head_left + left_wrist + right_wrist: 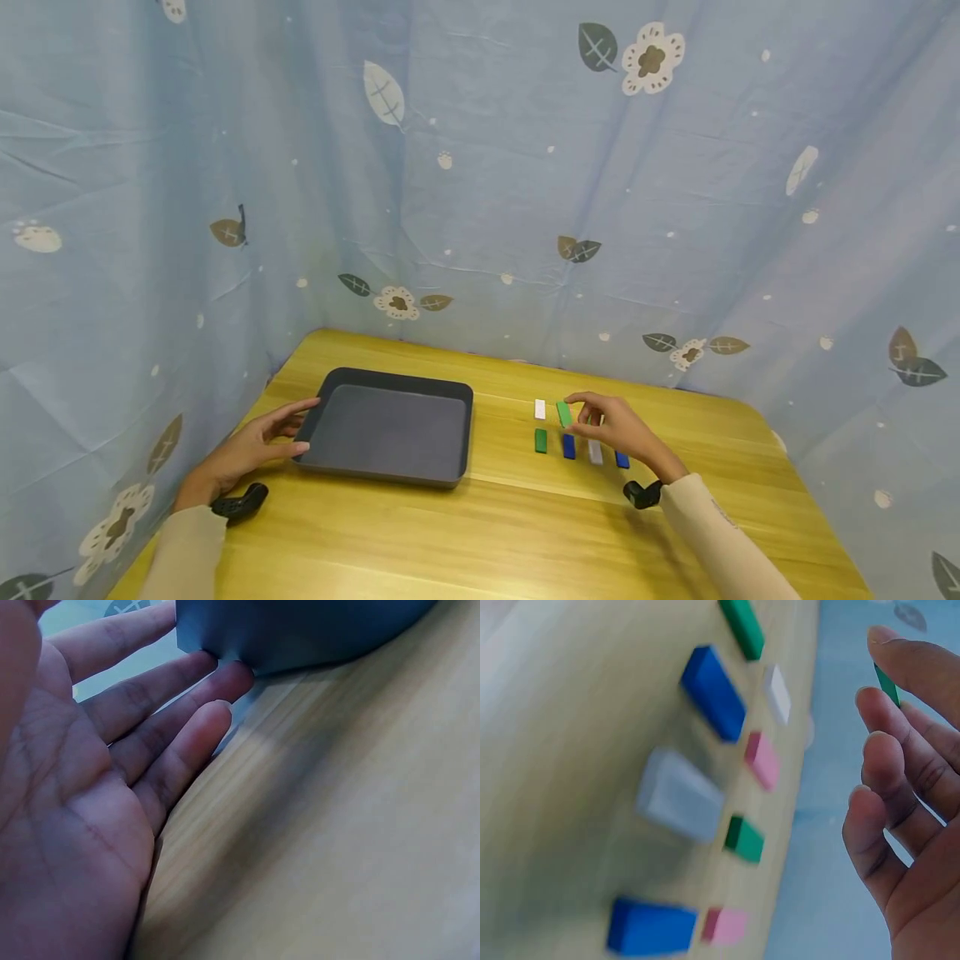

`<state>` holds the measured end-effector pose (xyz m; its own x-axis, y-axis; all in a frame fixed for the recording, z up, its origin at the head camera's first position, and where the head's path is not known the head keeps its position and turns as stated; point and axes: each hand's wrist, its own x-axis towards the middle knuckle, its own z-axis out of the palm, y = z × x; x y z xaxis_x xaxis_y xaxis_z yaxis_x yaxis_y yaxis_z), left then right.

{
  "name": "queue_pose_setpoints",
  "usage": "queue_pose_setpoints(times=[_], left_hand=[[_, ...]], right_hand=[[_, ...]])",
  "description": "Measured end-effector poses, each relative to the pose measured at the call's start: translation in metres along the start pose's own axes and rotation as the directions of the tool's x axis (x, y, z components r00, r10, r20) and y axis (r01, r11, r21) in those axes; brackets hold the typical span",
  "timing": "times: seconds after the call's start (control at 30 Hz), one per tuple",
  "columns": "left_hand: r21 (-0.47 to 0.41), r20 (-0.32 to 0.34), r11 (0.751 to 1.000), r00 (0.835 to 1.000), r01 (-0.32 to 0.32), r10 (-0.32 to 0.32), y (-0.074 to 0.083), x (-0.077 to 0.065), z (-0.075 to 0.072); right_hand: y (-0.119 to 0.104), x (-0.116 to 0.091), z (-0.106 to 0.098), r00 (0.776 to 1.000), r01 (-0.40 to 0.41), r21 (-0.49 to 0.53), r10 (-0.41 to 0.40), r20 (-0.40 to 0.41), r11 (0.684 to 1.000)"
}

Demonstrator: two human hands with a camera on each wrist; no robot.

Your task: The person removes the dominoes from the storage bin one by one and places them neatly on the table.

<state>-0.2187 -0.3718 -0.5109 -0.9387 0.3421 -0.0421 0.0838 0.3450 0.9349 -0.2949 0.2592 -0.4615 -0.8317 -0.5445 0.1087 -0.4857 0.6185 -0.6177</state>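
Note:
My right hand (611, 423) pinches a green block (565, 414) between thumb and index finger, raised above the table; in the right wrist view only a sliver of that green block (887, 685) shows. Below it lie a white block (540, 409), another green block (541, 441), a blue block (569, 446), a second white block (595, 452) and a second blue block (622, 459). Pink blocks (762, 760), hidden by the hand in the head view, stand in the farther row. My left hand (251, 446) touches the left side of a dark grey baking tray (386, 479), fingers mostly straight.
The wooden table (360, 533) carries the tray on the left and the small blocks in two rows on the right. A pale blue curtain (487, 183) with leaves and flowers hangs behind and around it. Each wrist wears a black device (243, 503).

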Motion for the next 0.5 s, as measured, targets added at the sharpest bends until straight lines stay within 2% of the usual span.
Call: queue_pose_setpoints(times=[0.5], left_hand=[[-0.005, 0.004, 1.000, 1.000, 0.007, -0.007, 0.001, 0.001, 0.000]], right_hand=[[0.046, -0.068, -0.019, 0.984, -0.123, 0.015, 0.124, -0.129, 0.992]])
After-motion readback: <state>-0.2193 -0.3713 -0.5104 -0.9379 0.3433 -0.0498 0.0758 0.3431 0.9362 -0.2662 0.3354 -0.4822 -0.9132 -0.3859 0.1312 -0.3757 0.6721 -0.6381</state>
